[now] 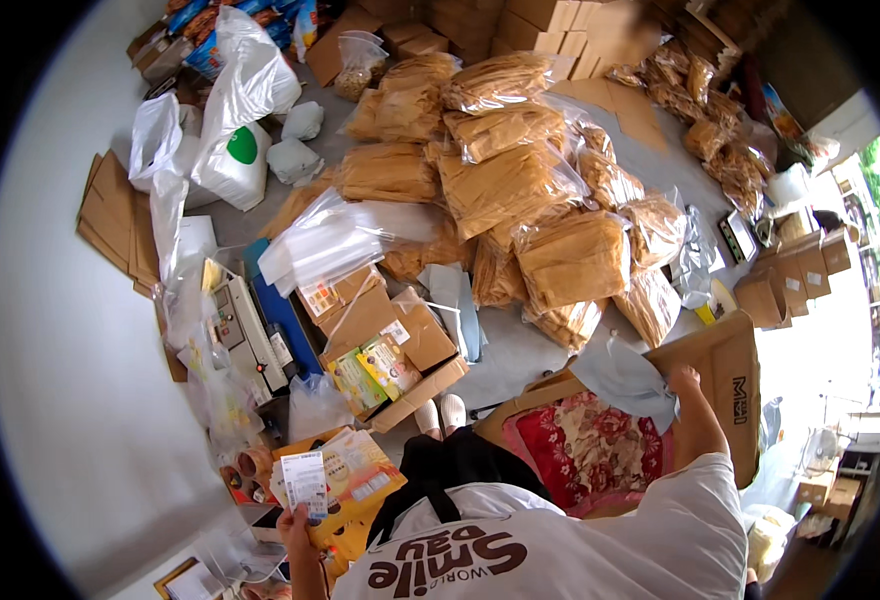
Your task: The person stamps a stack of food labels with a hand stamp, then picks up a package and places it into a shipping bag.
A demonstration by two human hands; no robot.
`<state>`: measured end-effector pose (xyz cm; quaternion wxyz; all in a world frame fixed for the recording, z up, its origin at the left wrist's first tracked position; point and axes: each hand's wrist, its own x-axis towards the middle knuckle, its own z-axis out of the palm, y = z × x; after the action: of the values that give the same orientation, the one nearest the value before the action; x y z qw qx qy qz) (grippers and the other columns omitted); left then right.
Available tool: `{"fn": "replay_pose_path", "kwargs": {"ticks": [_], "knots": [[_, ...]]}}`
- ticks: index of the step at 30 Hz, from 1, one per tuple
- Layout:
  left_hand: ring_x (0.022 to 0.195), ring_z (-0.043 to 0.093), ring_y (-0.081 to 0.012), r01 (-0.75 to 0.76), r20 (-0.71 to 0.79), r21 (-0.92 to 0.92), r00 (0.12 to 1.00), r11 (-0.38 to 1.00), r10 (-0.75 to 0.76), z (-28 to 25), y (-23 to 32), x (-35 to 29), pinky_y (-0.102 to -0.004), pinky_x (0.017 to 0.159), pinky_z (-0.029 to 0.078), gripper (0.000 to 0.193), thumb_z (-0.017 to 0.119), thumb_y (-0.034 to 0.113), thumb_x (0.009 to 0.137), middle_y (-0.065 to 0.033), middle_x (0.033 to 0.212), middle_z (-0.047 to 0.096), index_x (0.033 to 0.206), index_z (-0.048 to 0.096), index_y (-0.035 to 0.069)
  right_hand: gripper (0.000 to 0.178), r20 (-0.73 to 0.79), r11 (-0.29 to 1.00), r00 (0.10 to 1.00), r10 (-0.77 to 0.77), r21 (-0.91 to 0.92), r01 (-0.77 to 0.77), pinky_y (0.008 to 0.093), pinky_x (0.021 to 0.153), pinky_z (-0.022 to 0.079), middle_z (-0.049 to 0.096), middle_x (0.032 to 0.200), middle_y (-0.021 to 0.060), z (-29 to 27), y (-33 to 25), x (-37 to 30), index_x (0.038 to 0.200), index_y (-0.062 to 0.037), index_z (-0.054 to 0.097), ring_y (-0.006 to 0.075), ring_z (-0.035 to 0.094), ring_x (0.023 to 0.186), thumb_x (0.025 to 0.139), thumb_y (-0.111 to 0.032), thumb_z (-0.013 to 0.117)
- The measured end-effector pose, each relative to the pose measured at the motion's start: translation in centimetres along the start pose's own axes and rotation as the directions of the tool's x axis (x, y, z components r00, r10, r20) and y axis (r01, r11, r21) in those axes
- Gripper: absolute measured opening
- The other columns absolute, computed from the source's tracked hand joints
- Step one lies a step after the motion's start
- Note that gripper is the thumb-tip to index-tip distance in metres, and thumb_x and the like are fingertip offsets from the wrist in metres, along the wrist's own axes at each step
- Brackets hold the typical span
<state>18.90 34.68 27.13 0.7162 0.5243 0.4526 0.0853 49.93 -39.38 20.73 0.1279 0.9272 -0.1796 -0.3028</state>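
At the lower left, my left hand (pixel 300 522) is closed on the lower end of a white printed label (pixel 306 482). Behind that label lie yellow printed packets (pixel 365 478), close to my fingers. My right hand (pixel 684 381), arm stretched out to the right, grips the edge of a limp grey plastic bag (pixel 620 378). The bag hangs over a large cardboard box (pixel 712 385), open at the top. Red floral cloth (pixel 590 440) shows inside this box, with a pinkish edge near me.
Clear bags of brown packets (pixel 505 185) are heaped on the floor ahead. An open carton (pixel 430 335) with colourful packets stands left of my feet, beside a grey machine (pixel 250 335). White sacks (pixel 235 165) lean near the left wall. Smaller cartons (pixel 795 275) sit far right.
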Motion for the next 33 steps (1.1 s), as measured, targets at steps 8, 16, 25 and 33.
{"fn": "replay_pose_path", "kwargs": {"ticks": [8, 16, 25, 33], "knots": [[0.074, 0.059, -0.0101, -0.086, 0.113, 0.211, 0.992, 0.974, 0.063, 1.4, 1.9, 8.0, -0.0253, 0.069, 0.047, 0.015, 0.063, 0.010, 0.087, -0.0045, 0.087, 0.067, 0.096, 0.066, -0.002, 0.038, -0.161, 0.990, 0.980, -0.117, 0.065, 0.129, 0.0434, 0.078, 0.052, 0.059, 0.112, 0.0235, -0.9, -2.4, -5.6, 0.114, -0.0049, 0.058, 0.0368, 0.063, 0.092, 0.077, -0.010, 0.060], [0.073, 0.062, -0.0138, -0.165, 0.295, 0.212, 0.951, 0.963, 0.098, 6.6, 7.2, 13.9, -0.0265, 0.066, 0.050, 0.014, 0.060, 0.008, 0.088, -0.0070, 0.088, 0.067, 0.096, 0.065, -0.001, 0.058, -0.381, 0.999, 0.924, -0.042, -0.038, 0.030, 0.0387, 0.075, 0.054, 0.043, 0.133, 0.0264, -5.3, -1.6, -2.0, 0.131, -0.0043, 0.042, 0.0330, 0.065, 0.089, 0.076, -0.005, 0.059], [0.072, 0.062, -0.0143, -0.230, 0.290, 0.240, 0.944, 0.943, 0.157, 11.8, 10.6, 15.7, -0.0263, 0.064, 0.050, 0.017, 0.059, 0.005, 0.087, -0.0075, 0.088, 0.067, 0.099, 0.064, -0.005, 0.051, -0.398, 1.000, 0.917, 0.025, -0.008, -0.030, 0.0346, 0.070, 0.055, 0.034, 0.140, 0.0293, -6.0, -3.3, 2.2, 0.129, -0.0039, 0.042, 0.0286, 0.067, 0.088, 0.079, -0.006, 0.055], [0.073, 0.061, -0.0130, -0.180, 0.255, 0.303, 0.961, 0.936, 0.102, 18.8, 8.8, 18.9, -0.0266, 0.067, 0.049, 0.015, 0.062, 0.007, 0.085, -0.0070, 0.088, 0.067, 0.096, 0.066, -0.003, 0.049, -0.161, 0.994, 0.987, -0.007, -0.109, -0.011, 0.0382, 0.084, 0.049, 0.035, 0.138, 0.0305, -0.8, 2.3, 9.0, 0.131, -0.0063, 0.045, 0.0281, 0.058, 0.108, 0.083, -0.014, 0.053]]}}
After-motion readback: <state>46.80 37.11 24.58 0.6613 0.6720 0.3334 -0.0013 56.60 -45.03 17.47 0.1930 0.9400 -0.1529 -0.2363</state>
